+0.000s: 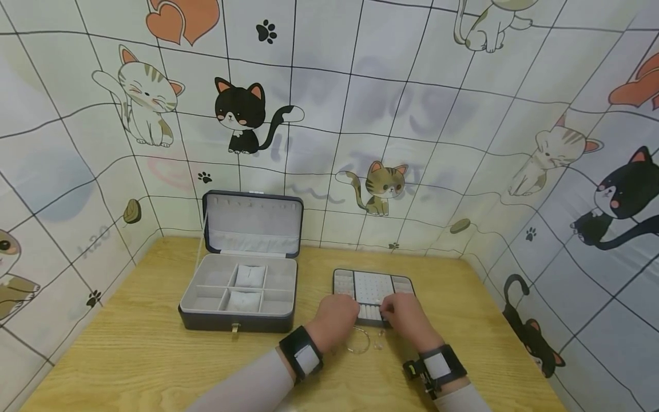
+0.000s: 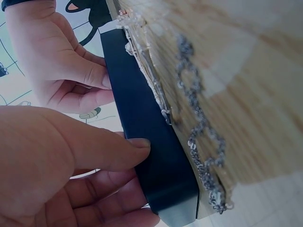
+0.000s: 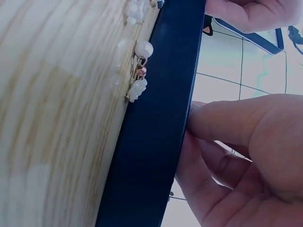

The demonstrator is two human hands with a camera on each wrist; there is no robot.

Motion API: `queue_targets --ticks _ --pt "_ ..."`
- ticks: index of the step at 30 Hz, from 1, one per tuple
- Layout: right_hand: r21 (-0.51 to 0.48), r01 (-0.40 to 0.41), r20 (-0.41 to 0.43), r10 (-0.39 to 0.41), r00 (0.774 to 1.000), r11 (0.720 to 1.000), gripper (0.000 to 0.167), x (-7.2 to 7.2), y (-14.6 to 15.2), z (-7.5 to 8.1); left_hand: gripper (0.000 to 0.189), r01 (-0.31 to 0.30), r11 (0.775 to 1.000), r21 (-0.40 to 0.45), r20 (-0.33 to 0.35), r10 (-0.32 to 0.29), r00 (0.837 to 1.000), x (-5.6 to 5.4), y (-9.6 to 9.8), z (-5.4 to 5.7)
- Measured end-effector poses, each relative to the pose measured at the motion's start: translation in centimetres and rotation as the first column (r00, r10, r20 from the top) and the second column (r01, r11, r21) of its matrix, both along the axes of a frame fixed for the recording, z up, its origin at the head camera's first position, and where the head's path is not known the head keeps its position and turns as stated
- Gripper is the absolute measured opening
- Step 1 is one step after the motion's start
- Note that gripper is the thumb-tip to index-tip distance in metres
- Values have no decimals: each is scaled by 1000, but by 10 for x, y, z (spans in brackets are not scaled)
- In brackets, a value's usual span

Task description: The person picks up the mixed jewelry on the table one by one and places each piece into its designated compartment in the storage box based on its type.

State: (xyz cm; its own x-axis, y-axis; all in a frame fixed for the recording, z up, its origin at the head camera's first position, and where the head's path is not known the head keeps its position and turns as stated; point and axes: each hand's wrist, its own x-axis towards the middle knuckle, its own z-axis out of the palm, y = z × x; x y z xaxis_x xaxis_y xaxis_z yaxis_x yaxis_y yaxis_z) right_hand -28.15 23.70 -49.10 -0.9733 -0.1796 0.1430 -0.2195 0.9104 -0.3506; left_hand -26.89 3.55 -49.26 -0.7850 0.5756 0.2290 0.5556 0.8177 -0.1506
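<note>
A small navy jewelry tray (image 1: 373,286) with a white dotted pad, side compartments and ring rolls lies on the table. My left hand (image 1: 337,320) holds its front left corner, the thumb (image 2: 137,146) pressed on the navy front wall. My right hand (image 1: 409,320) is at the front right, over the ring rolls, with thumb and forefinger close together at the tray's upper edge. Whatever may lie between those fingertips is hidden. Before the tray lie a silvery chain bracelet (image 2: 194,109) and, in the right wrist view, an earring (image 3: 140,71) with a pearl and white beads.
Left of the tray stands a larger navy jewelry box (image 1: 237,323), lid (image 1: 252,226) raised, with two white cushions (image 1: 250,276) in its compartments. A cat-printed cloth (image 1: 319,137) hangs behind and beside the wooden table (image 1: 134,343).
</note>
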Motion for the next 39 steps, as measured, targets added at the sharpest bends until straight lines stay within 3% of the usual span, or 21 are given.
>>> queue_targets --ticks 23,39 --pt "-3 -23 -32 23 999 1000 21 -2 4 -2 3 -28 1000 -5 26 28 999 3 0 3" --pt "-34 -25 -14 25 1000 999 23 -2 5 1 5 -13 1000 4 16 13 1000 0 1 -1"
